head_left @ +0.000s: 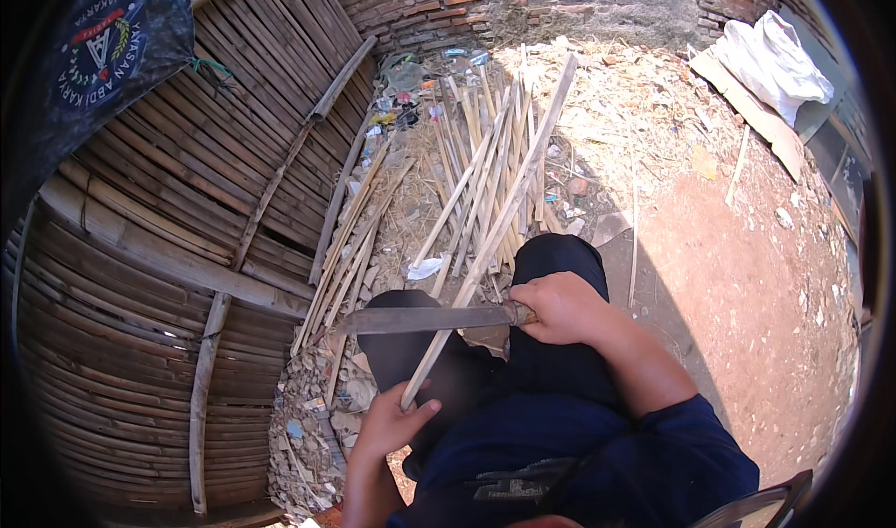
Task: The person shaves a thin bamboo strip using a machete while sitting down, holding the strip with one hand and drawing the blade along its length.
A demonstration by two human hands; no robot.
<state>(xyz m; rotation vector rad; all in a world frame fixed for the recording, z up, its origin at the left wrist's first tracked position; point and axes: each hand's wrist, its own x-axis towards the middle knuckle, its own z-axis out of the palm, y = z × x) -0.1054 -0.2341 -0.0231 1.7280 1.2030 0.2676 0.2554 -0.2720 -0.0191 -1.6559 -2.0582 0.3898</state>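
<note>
My right hand (558,309) is closed around the handle of a machete (429,320). Its long dark blade points left and lies across a bamboo strip (504,220), above my knees. The near end of that strip is gripped by my left hand (390,422), low in front of my body. From there the strip slants up and away to the right, over a heap of cut bamboo strips (481,173) on the ground. Whether the blade's edge bites into the strip cannot be made out.
A bamboo slat wall (187,239) stands close on my left, with a dark printed cloth (112,52) hanging from it. Behind the heap rises a brick wall (429,5). A white sack (770,61) lies on cardboard (751,112) at far right. Rubble and litter cover the ground near the slats.
</note>
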